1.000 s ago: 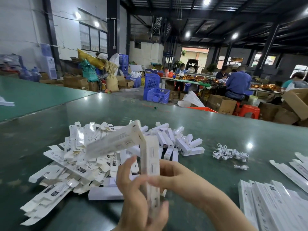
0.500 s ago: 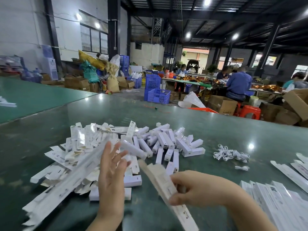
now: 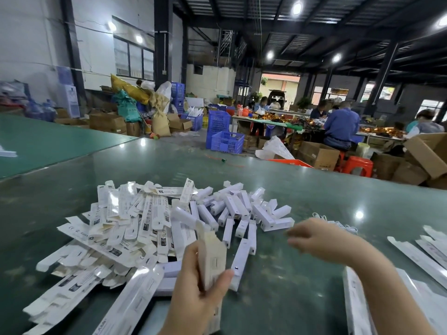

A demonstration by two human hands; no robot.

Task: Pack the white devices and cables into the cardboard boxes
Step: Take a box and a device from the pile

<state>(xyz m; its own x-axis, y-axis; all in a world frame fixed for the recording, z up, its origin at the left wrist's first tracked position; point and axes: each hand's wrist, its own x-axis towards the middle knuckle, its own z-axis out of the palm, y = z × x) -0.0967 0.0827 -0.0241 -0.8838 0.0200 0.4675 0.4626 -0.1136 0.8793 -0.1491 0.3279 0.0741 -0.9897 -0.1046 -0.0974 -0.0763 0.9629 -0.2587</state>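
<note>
**A:** What am I holding, nearest the camera?

**B:** My left hand [image 3: 198, 286] grips one narrow cardboard box [image 3: 212, 259] upright, thumb [image 3: 223, 280] curled across its front face, the other fingers behind it. Its top flap stands up above my knuckles, so the mouth looks open, though I can't see inside.

**A:** How do I do this step well?

**B:** I judge the box is ready for filling. I'd keep it steady with the mouth tilted towards my free hand, pick one device by its long sides, and line it up with the box before sliding, so the flap doesn't crumple.

**A:** Where are the devices relative to my fingers?

**B:** The nearest white device [image 3: 244, 259] lies flat on the table [image 3: 290, 286] just right of my left thumb, close but apart. More sit in the pile of devices [image 3: 242, 209] beyond it.

**A:** And my right hand?

**B:** My right hand [image 3: 314, 238] is blurred, in the air above the table, holding nothing I can see; fingers look loosely extended towards the pile's right edge. Just behind it lie the coiled white cables [image 3: 348, 227], partly hidden.

**A:** Further left?

**B:** A heap of flattened boxes [image 3: 125, 226], well clear of both hands
</note>
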